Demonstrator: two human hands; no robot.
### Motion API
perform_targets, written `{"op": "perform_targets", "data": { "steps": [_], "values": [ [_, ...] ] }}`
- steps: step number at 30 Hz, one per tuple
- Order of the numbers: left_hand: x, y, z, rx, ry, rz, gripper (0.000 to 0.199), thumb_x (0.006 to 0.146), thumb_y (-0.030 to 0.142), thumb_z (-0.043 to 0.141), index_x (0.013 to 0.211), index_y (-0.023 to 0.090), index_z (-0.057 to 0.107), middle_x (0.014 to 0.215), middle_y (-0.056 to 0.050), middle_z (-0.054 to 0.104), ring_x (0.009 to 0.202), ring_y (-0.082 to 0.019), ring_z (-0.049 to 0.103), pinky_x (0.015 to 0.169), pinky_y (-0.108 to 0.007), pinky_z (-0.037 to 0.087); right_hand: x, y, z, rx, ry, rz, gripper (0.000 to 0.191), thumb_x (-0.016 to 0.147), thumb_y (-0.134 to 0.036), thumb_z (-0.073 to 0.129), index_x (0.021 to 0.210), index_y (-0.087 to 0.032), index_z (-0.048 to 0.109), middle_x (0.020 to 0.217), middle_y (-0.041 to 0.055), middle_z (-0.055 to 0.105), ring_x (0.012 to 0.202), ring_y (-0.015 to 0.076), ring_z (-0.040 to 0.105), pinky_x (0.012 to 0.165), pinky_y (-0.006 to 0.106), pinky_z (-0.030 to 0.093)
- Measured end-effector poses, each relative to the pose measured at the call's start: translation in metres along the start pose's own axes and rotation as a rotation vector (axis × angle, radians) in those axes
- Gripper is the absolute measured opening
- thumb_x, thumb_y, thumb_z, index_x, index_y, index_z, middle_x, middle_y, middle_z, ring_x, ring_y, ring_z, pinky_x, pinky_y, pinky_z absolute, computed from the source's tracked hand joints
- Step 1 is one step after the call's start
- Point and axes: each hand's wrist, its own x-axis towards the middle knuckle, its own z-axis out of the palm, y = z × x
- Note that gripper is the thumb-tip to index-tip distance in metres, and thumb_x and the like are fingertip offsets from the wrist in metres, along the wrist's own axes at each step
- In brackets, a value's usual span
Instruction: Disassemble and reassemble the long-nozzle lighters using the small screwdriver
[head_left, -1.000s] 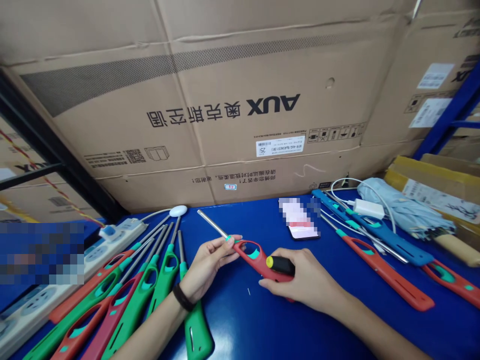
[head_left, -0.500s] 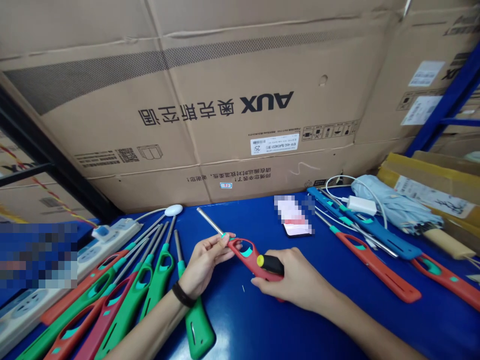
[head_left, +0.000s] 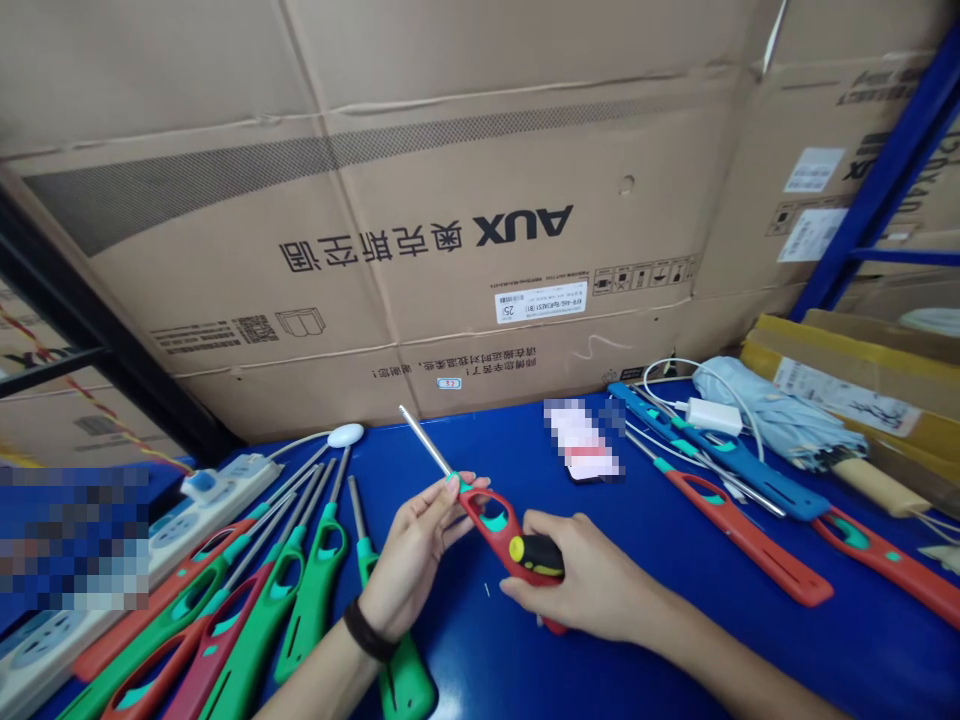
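A red gas lighter with a turquoise trigger is held above the blue table, its metal tube slanting up to the left. My left hand pinches the turquoise collar at the base of the tube. Around the lighter's handle end, my right hand is closed, and it also holds a black-and-yellow tool handle whose shaft I cannot see. A tiny pale sliver lies on the table below. Partly behind my left wrist rests a green lighter.
Several green and red lighters lie at left beside a white power strip. A phone lies at the back. At right are red lighters, a blue lighter, a light-blue umbrella and a white charger. Cardboard stands behind.
The camera view has shifted slightly. Both hands keep their hold on the red lighter, and the black-and-yellow handle sits slightly lower in view within my right hand.
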Motion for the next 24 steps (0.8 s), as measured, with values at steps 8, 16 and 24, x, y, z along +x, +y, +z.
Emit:
{"op": "perform_targets", "data": {
  "steps": [8, 16, 24],
  "values": [
    [0.039, -0.009, 0.06, -0.311, 0.295, -0.104, 0.023, 0.094, 0.018, 0.046, 0.076, 0.01, 0.057, 0.068, -0.007, 0.065, 0.058, -0.011, 0.064, 0.059, -0.02, 0.053, 0.009, 0.0, -0.004, -0.038, 0.122, 0.08, 0.023, 0.071, -0.033, 0.062, 0.068, -0.021, 0.043, 0.061, -0.0027, 0.056, 0.055, 0.0124, 0.05, 0.051, 0.021, 0.032],
    [0.061, -0.012, 0.097, -0.388, 0.439, -0.075, 0.026, 0.097, 0.021, 0.041, 0.074, 0.012, 0.051, 0.057, 0.003, 0.05, 0.045, -0.005, 0.051, 0.053, -0.018, 0.05, 0.015, 0.006, -0.002, -0.113, 0.24, 0.133, 0.012, 0.073, -0.022, 0.055, 0.071, -0.022, 0.043, 0.062, 0.0001, 0.062, 0.055, 0.016, 0.057, 0.048, 0.022, 0.029],
    [0.077, -0.018, 0.102, -0.236, 0.4, -0.121, 0.031, 0.091, 0.03, 0.054, 0.117, 0.014, 0.053, 0.115, -0.009, 0.057, 0.097, -0.021, 0.059, 0.081, -0.041, 0.052, 0.018, 0.006, -0.003, -0.142, 0.285, 0.165, 0.015, 0.07, -0.017, 0.056, 0.068, -0.022, 0.042, 0.061, 0.002, 0.061, 0.056, 0.0187, 0.056, 0.05, 0.024, 0.029]
  ]
}}
